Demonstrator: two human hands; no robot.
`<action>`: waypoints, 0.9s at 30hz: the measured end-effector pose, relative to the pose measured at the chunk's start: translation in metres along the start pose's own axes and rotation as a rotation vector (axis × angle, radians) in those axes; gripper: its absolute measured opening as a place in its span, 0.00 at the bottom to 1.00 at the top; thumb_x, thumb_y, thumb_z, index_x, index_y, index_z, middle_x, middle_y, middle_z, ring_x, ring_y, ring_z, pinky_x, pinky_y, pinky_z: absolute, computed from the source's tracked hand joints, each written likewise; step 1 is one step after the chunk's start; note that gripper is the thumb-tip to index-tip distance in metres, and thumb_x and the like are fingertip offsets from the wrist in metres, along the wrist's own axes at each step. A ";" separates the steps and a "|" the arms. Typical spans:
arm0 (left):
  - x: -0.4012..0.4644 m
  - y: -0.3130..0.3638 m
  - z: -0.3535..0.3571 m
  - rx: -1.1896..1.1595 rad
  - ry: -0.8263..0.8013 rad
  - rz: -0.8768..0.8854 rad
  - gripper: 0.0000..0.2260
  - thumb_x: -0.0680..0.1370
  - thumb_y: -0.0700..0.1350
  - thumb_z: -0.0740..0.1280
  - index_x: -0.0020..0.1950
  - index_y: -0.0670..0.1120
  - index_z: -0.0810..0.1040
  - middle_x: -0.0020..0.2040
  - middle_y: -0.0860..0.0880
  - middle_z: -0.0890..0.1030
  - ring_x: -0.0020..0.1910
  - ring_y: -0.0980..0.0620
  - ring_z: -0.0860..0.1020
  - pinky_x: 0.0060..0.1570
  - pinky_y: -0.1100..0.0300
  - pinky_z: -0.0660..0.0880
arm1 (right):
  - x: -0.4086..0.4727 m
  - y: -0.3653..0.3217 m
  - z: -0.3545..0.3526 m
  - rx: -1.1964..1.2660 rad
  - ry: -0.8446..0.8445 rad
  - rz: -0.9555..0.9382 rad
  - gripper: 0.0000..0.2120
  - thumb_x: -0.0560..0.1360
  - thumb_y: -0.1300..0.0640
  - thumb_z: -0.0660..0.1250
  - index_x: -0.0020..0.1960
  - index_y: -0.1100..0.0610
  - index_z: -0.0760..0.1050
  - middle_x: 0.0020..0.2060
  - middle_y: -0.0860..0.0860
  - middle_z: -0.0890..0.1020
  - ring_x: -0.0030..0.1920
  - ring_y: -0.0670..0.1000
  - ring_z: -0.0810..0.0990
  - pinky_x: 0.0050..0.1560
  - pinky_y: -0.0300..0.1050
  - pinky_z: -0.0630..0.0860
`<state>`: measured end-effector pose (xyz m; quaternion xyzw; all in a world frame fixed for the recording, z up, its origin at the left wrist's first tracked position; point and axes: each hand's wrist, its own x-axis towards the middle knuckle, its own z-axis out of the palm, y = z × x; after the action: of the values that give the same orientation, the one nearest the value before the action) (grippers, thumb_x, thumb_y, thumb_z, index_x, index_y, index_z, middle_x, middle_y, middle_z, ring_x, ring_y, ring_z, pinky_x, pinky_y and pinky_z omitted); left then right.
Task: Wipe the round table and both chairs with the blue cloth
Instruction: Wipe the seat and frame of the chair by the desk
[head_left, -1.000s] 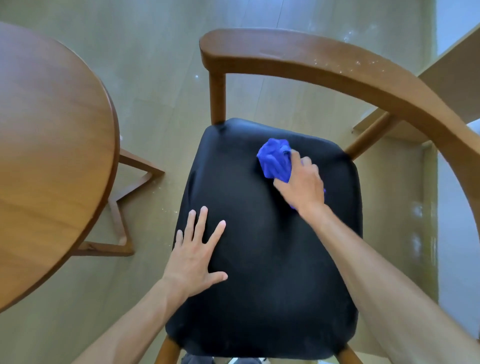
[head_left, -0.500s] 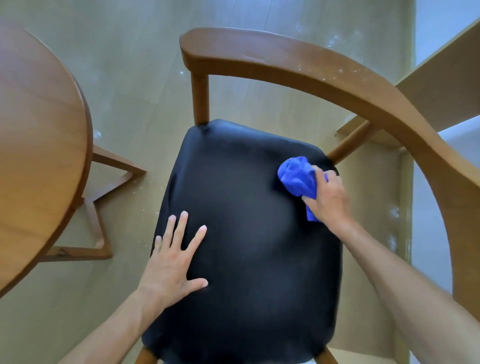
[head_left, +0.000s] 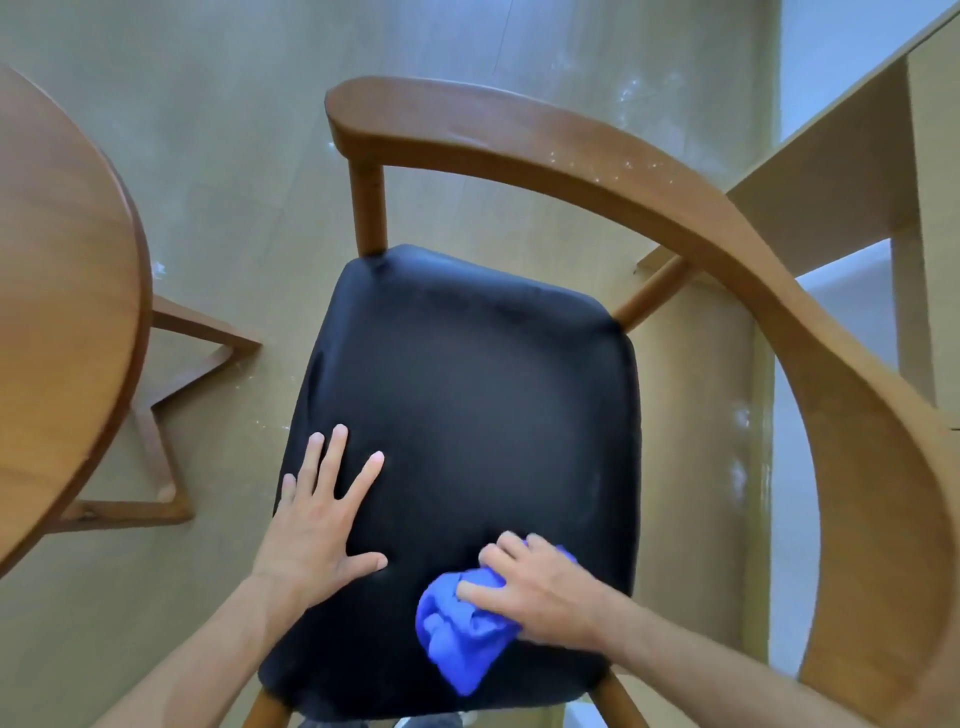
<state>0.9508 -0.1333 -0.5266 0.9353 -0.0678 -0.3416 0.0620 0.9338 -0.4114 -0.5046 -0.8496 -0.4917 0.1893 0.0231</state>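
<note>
Right hand (head_left: 540, 592) presses the blue cloth (head_left: 462, 639) onto the black seat (head_left: 467, 405) of the chair (head_left: 597, 156), fingers curled over the top of the bunched cloth, gripping it. Cloth sits under and just left of that hand, at the near right part of the seat, close to the front edge. Most of the cloth sticks out toward the near side past the fingers; a small bit shows beyond the knuckles.

Left hand (head_left: 317, 525) lies flat on the seat, fingers straight and spread, holding nothing. It is just left of the cloth hand, not touching it or the cloth, at the seat's left edge.

Chair's curved wooden back rail arcs from beyond both hands round to the right of the right forearm. White specks on the rail's top face, far from the hands.

Round table (head_left: 57, 312) is off to the left of the left hand, well apart; its wooden base (head_left: 156, 415) shows on the floor (head_left: 234, 130) between table edge and seat.

Light wooden shelf unit (head_left: 857, 156) stands beyond the rail, far right. No containers in view.
</note>
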 end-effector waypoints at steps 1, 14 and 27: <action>0.000 0.000 0.000 -0.003 0.006 0.003 0.52 0.69 0.70 0.65 0.71 0.57 0.27 0.68 0.48 0.17 0.73 0.42 0.26 0.75 0.44 0.50 | 0.008 0.028 -0.008 -0.022 0.093 0.098 0.20 0.63 0.51 0.73 0.54 0.47 0.77 0.41 0.51 0.78 0.36 0.54 0.76 0.29 0.43 0.73; 0.000 -0.005 0.003 -0.053 0.055 0.018 0.51 0.68 0.68 0.69 0.78 0.58 0.40 0.72 0.50 0.23 0.75 0.44 0.30 0.75 0.43 0.53 | 0.019 -0.071 0.019 0.146 0.104 0.248 0.32 0.57 0.51 0.72 0.59 0.50 0.67 0.43 0.52 0.76 0.38 0.54 0.73 0.33 0.44 0.70; 0.001 -0.003 0.004 -0.040 0.109 0.019 0.51 0.66 0.69 0.70 0.79 0.57 0.43 0.77 0.45 0.31 0.76 0.42 0.32 0.74 0.42 0.55 | -0.027 0.119 0.001 0.439 0.384 1.300 0.23 0.72 0.58 0.67 0.66 0.58 0.67 0.54 0.57 0.71 0.56 0.60 0.68 0.49 0.48 0.68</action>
<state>0.9493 -0.1305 -0.5307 0.9504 -0.0661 -0.2908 0.0877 1.0195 -0.4954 -0.5243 -0.9649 0.1767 0.1063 0.1625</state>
